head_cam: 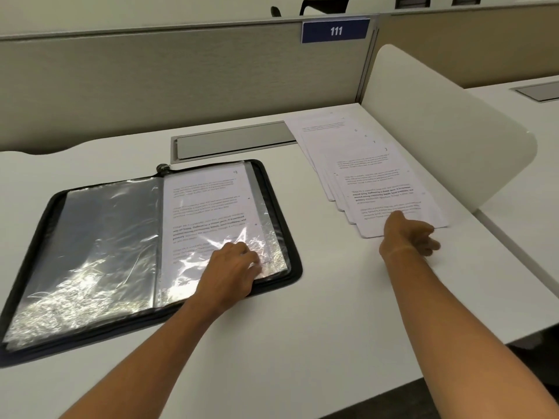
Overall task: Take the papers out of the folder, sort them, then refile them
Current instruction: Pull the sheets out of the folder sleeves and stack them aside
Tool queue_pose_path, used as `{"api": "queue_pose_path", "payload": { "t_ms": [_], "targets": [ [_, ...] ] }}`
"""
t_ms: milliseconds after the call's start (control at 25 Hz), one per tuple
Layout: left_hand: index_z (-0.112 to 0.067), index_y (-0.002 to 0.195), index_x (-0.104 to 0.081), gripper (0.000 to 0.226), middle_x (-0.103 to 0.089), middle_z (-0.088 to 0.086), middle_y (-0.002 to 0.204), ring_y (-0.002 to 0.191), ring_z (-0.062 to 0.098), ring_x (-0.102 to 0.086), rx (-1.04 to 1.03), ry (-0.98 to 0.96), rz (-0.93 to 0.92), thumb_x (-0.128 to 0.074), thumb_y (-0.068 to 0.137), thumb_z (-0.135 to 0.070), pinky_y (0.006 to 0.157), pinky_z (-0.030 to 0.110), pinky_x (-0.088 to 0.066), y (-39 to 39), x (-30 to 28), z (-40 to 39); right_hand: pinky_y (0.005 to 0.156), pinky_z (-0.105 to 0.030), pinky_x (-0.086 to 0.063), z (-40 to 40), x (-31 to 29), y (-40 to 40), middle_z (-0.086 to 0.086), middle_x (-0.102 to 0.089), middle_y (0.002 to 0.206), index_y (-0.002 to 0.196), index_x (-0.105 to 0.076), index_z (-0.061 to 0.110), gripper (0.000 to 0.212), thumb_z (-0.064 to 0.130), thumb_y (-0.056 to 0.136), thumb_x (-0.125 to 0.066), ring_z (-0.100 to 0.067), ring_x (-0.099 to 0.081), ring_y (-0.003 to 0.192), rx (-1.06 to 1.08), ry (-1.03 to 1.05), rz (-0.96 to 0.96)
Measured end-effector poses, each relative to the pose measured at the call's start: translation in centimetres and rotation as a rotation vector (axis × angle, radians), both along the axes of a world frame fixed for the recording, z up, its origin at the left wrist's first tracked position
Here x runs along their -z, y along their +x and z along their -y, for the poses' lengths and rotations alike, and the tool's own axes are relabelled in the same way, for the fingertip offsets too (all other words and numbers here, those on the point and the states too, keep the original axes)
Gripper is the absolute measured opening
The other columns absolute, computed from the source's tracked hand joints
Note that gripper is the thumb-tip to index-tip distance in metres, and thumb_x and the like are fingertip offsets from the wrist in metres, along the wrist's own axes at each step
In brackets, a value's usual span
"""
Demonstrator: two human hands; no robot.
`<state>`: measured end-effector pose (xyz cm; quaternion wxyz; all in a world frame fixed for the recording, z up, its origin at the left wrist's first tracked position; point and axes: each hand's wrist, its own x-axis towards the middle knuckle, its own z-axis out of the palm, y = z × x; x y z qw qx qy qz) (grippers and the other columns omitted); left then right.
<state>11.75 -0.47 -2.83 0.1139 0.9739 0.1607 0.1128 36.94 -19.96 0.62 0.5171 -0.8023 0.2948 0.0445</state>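
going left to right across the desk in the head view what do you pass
empty plastic sleeve → sheet in the right sleeve → left hand → fanned stack of papers → right hand → white divider panel

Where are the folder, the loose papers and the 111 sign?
folder (273,189): head view, on its dark zip edge at the right side.
papers (390,189): head view, on the top sheet of the fanned pile.
111 sign (335,31): head view, on the white digits.

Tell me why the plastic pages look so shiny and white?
Head view: ceiling light glares off the crinkled plastic sleeves in the folder, whitening them near the left hand; the papers by the right hand are matte, their small print blurred.
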Motion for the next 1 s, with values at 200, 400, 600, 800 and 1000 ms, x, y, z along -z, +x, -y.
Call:
{"api": "queue_pose_path", "payload": {
  "t_ms": [200,400,600,800,1000],
  "targets": [
    [-0.01,0.097,-0.069,0.011,-0.067,0.007,0.089,0.083,0.033,-0.06,-0.113,-0.012,0.015,-0.061,0.088,-0.012,0.069,0.045,-0.051,0.6,0.1,0.6,0.096,-0.041,-0.048,-3.7,-0.7,-6.3,-0.016,-0.061,0.119,0.116,-0.067,0.013,0.036,0.013,0.081,-0.056,-0.036,-0.057,0.112,-0.266,0.006,0.355],
    [-0.008,0.111,-0.064,0.02,-0.068,0.008,0.1,0.09,0.023,-0.062,-0.31,-0.283,0.336,-0.061,0.091,-0.006,0.082,0.039,-0.053,-0.5,-1.6,0.7,0.075,-0.029,-0.051,-8.9,-1.1,-14.4,0.004,-0.065,0.071,0.076,-0.071,0.02,0.014,0.025,0.088,-0.066,-0.018,-0.063,0.073,-0.876,0.06,0.274],
    [-0.009,0.105,-0.063,0.02,-0.066,0.004,0.096,0.088,0.02,-0.061,-0.303,-0.258,0.496,-0.066,0.086,-0.007,0.08,0.038,-0.054,-3.5,-3.1,-0.5,0.059,-0.026,-0.043,-13.9,-2.9,-18.8,0.0,-0.066,0.074,0.075,-0.066,0.013,0.039,0.049,0.088,-0.067,-0.012,-0.055,0.063,-1.057,0.197,0.068],
    [-0.007,0.09,-0.056,0.025,-0.056,0.007,0.082,0.072,0.019,-0.051,-0.134,-0.108,0.484,-0.064,0.066,-0.009,0.061,0.028,-0.048,-8.9,-2.4,0.4,0.068,-0.03,-0.054,-18.2,-5.3,-22.8,0.004,-0.069,0.074,0.068,-0.065,0.011,0.022,0.015,0.089,-0.063,-0.013,-0.062,0.071,-1.033,0.192,0.24],
    [-0.015,0.078,-0.054,0.006,-0.056,0.004,0.071,0.064,0.017,-0.052,0.019,-0.186,0.287,-0.059,0.078,-0.018,0.06,0.041,-0.055,-10.1,-2.6,0.4,0.077,-0.019,-0.048,-21.6,-7.9,-28.7,0.003,-0.07,0.098,0.112,-0.072,0.011,0.02,0.02,0.096,-0.064,-0.007,-0.062,0.092,-1.574,0.401,0.201]
  ]
}}
